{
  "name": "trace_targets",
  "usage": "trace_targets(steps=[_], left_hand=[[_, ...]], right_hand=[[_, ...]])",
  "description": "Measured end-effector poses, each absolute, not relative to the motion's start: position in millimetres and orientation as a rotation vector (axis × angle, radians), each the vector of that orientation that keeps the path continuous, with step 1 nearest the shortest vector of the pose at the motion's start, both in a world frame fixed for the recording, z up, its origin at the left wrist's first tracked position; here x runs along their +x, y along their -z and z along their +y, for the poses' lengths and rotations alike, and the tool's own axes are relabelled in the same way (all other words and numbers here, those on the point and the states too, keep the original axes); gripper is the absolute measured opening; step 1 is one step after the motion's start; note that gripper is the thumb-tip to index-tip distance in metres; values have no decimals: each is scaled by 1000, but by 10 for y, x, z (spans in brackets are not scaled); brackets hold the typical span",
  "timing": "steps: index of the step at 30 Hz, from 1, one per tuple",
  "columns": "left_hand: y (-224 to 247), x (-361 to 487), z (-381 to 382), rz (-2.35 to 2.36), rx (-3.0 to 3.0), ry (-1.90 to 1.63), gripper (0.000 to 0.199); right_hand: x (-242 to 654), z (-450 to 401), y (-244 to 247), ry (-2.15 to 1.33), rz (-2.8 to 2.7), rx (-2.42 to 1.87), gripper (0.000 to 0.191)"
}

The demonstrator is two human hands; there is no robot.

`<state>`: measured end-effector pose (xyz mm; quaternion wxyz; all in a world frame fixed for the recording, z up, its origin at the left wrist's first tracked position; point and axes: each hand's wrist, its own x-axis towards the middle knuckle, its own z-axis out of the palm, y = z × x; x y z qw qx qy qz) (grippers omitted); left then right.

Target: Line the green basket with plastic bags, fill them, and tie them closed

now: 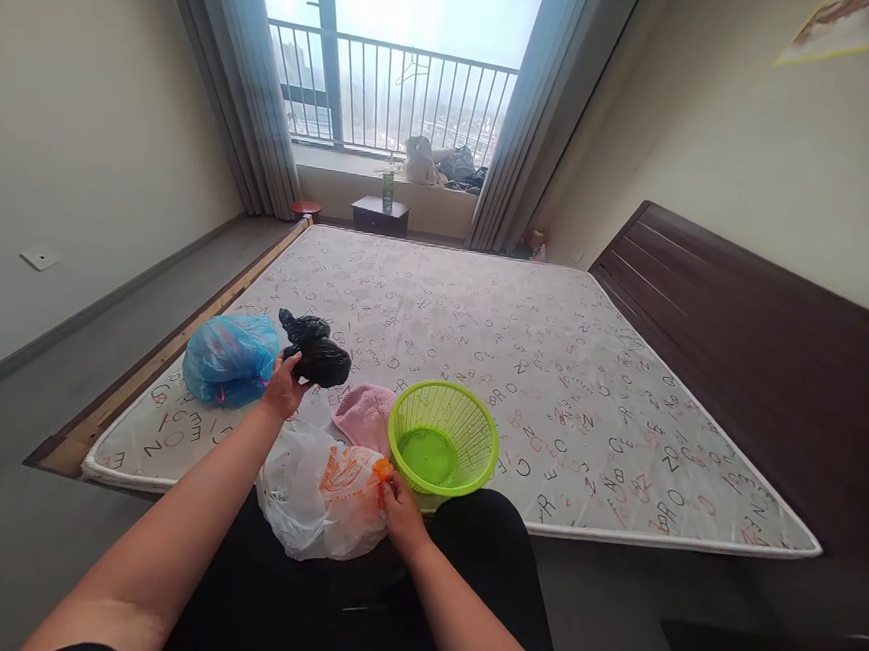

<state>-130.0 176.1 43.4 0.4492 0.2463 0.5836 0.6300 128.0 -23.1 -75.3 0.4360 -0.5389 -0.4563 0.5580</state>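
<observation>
A knotted black plastic bag [324, 360] is held up by my left hand [284, 386], above the mattress [437, 296]. My right hand [399, 508] pinches the orange-printed top of a white plastic bag [319, 507], which lies over my lap at the mattress edge. Just beyond the white bag is a pink cloth [364, 417]. The green basket [443, 442] stands to its right, tilted toward me, with nothing visible inside. Left of the black bag sits a full blue plastic bag [231, 355].
A dark headboard [753, 290] runs along the right side, and a wooden bed rail [170, 340] along the left. Beyond the mattress stands a small dark nightstand [380, 217] with a green bottle [388, 191]. Bags [421, 161] lie on the windowsill.
</observation>
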Motion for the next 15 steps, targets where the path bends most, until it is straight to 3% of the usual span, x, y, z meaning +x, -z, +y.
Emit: trace_targets(steps=[4,9,13,15], left_hand=[[-263,-1192,1547,1435,884,-1167,89],[-88,-1038,867,1187,1568,-517,99],[31,-901,277,872,1668,-331,107],[108,-850,63,821,1693,-328,122]], right_hand=[[1292,-214,744,-1359,-1166,-1354,40],[1265,-272,481,-1303,-1370,-1199,37],[1217,-289,174,-902,-1623,-1159,27],[1194,-267,32,-673,-1666,-1123,24]])
